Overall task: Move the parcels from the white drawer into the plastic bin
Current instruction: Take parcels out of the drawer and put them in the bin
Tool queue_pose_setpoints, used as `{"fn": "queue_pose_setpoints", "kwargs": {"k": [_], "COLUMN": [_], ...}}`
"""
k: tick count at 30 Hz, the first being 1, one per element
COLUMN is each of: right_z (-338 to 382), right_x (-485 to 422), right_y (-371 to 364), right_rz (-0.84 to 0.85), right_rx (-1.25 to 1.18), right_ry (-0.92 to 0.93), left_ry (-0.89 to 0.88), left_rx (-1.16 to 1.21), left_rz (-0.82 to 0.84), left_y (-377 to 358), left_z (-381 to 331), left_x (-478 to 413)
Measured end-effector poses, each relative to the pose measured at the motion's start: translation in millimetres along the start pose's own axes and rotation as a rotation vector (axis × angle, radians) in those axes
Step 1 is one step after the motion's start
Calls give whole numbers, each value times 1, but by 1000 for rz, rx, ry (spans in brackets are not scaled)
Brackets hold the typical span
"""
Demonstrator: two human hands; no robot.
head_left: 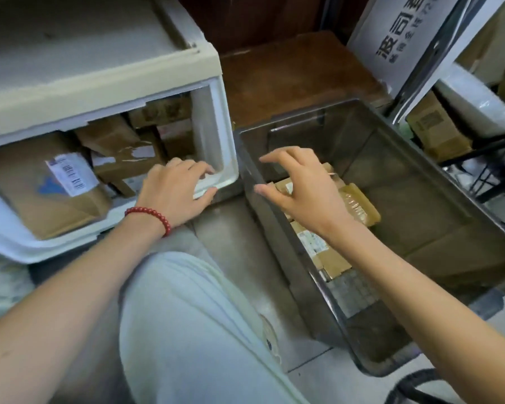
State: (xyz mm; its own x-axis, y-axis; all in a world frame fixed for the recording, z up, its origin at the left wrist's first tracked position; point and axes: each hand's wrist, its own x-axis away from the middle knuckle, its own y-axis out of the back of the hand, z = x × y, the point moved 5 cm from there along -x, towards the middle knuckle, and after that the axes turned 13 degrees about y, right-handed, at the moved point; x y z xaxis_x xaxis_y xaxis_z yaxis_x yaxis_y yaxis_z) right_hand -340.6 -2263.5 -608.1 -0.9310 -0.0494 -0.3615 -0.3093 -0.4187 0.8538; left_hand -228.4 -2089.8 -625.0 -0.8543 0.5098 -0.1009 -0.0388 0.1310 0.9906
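The white drawer (216,121) is pulled out at the left and holds several brown parcels; a large one with a white label (41,196) lies at its front. My left hand (175,191) grips the drawer's front right corner, fingers curled over the rim. To the right stands the dark transparent plastic bin (438,205) with a few parcels inside, among them a yellowish one (359,205) and a labelled box (318,243). My right hand (301,188) hovers over the bin's left side, fingers spread and empty.
My knee in pale trousers (187,316) fills the foreground between drawer and bin. A brown wooden surface (289,71) lies behind. A metal shelf post (429,53), a white printed sign (391,39) and more cardboard boxes (435,129) stand at the right.
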Motion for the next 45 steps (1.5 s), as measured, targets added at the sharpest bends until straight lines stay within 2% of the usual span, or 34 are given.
{"fn": "queue_pose_setpoints", "kwargs": {"k": [4,10,15,19,22,25,28,30,34,36,39,45], "right_z": [37,36,16,0,-7,-6,-7,-4,11,15,24,39], "right_x": [-13,-1,25,57,78,90,90,88,77,64,39,15], "right_y": [-48,-152,-237,-285,-311,-326,-326,-319,-300,-290,-273,-248], "right_rz": [176,430,610,696,737,695,613,592,557,491,451,445], "right_rx": [-112,-268,-367,-385,-430,-559,-540,-616,-912,-976,-964,-883], "right_ry": [37,-174,-482,-797,-952,-1052,-1065,-1092,-1127,-1114,-1036,-898], "left_ry": [192,491,594,658,631,519,419,355,281,287,291,148], "left_rx": [82,103,105,88,83,79,71,97,183,158,159,113], "left_rz": [71,373,560,681,740,748,758,774,496,431,366,300], "left_y": [-16,-85,-140,-186,-214,-230,-242,-244,-224,-210,-185,-145], "left_z": [71,156,182,182,179,171,163,157,148,148,147,172], "left_x": [41,99,127,138,141,143,146,148,144,139,128,114]}}
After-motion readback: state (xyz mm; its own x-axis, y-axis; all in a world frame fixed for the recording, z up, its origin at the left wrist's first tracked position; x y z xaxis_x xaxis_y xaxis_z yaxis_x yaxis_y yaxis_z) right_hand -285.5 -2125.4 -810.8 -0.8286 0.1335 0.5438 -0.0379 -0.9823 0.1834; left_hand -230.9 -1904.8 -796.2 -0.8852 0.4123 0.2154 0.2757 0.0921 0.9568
